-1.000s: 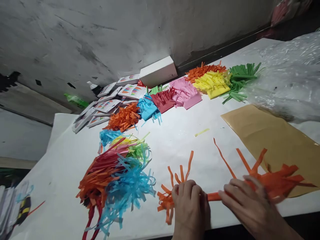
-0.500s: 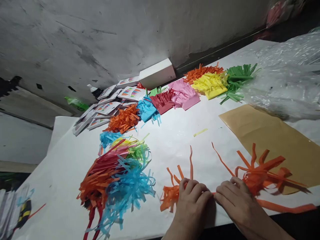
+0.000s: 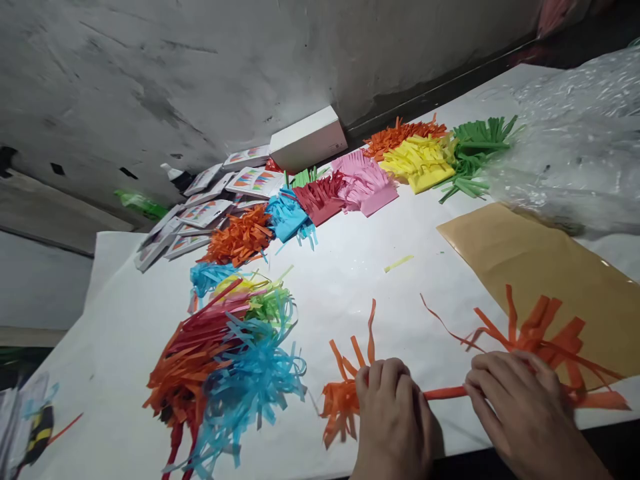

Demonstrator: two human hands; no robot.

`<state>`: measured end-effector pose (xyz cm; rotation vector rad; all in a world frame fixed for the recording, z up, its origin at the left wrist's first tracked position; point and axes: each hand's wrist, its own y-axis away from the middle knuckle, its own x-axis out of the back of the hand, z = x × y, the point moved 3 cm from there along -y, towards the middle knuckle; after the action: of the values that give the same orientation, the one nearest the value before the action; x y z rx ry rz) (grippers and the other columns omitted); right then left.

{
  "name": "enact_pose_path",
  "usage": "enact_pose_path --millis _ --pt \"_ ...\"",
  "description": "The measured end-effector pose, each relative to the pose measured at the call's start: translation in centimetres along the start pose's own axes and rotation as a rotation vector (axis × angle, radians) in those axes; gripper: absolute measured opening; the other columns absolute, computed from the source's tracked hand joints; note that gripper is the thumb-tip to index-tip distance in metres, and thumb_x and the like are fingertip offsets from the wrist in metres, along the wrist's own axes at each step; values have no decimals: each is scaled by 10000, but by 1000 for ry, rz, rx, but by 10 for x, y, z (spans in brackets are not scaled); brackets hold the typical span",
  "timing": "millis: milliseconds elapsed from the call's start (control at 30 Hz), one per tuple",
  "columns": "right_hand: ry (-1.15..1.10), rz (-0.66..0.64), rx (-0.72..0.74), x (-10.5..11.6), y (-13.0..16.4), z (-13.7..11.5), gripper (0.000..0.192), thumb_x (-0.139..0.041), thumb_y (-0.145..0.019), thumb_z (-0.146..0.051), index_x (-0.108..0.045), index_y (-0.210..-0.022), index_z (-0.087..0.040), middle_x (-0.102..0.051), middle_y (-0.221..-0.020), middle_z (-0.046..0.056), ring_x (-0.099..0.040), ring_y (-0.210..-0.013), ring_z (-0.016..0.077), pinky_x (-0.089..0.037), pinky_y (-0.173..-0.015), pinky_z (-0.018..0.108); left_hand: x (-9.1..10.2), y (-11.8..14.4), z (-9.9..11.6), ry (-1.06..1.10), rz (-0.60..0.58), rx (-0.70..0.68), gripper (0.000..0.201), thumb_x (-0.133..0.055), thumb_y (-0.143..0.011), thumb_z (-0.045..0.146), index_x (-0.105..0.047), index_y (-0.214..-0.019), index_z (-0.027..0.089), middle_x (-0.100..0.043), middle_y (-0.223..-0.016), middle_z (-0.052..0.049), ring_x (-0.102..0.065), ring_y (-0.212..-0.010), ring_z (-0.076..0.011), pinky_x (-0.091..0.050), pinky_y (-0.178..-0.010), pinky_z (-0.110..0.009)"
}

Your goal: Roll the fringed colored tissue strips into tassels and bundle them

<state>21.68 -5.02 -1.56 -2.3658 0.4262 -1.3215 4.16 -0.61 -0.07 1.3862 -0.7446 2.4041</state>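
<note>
An orange tissue-paper tassel lies across the table's near edge, its twisted middle (image 3: 445, 393) stretched between my hands. My left hand (image 3: 393, 413) is closed on the left part of that twist, beside a short orange fringe (image 3: 340, 400). Further right, my right hand (image 3: 520, 403) is closed on the twist's other side, and a longer orange fringe (image 3: 540, 327) fans out beyond its fingers. Both palms face down, so the fingertips are hidden. One thin orange strip curls up from the paper between the hands.
To the left lie red, orange and blue finished tassels (image 3: 250, 373). Folded fringed paper stacks (image 3: 367, 190) in several colours line the back, near a white box (image 3: 309, 140) and printed packets (image 3: 205, 212). Brown paper (image 3: 545, 260) and clear plastic bags (image 3: 575, 160) are at right.
My right hand has slid to the right along the tassel, and a longer stretch of the orange twist now shows between my hands. My left hand has stayed nearly in place.
</note>
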Motion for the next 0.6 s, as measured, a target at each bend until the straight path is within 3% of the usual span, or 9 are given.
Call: enact_pose_path --millis 100,267,367,500,600 --pt "29 36 -51 -1 -2 -2 316 -398 -1048 -199 -627 -831 -222 -685 -878 38 -599 -912 218 -280 -1087 497 2 -5 0 -69 13 -15 182 -601 -793 35 -590 -836 212 -647 -904 -39 -563 -833 -236 -360 -877 -459" --pt "-19 -29 299 -10 11 -6 388 -311 -1046 -136 -692 -1072 -209 -710 -964 34 -603 -1027 218 -213 -1188 513 6 0 0 -84 46 -293 215 -651 -834 44 -650 -958 219 -675 -842 11 -592 -833 -200 -271 -1065 -478" --pt "-20 -75 364 -13 8 -8 334 -382 -998 -98 -692 -1093 -174 -698 -944 45 -601 -1010 227 -228 -1189 537 5 0 1 -140 5 -352 153 -657 -880 80 -655 -968 205 -679 -828 12 -593 -800 -193 -314 -1019 -456" --pt "66 -86 418 -10 -9 -15 353 -365 -969 -30 -692 -953 -162 -664 -844 44 -607 -895 212 -266 -1164 527 4 -8 0 -58 -57 -265 161 -643 -872 42 -646 -839 200 -683 -805 0 -595 -716 -177 -417 -764 -367" --pt "78 -63 522 2 -15 -19 396 -326 -981 -1 -692 -937 -145 -690 -851 55 -625 -900 213 -264 -1162 515 11 -13 -2 244 -150 -64 195 -570 -914 80 -702 -872 217 -725 -893 -32 -648 -796 -184 -463 -763 -340"
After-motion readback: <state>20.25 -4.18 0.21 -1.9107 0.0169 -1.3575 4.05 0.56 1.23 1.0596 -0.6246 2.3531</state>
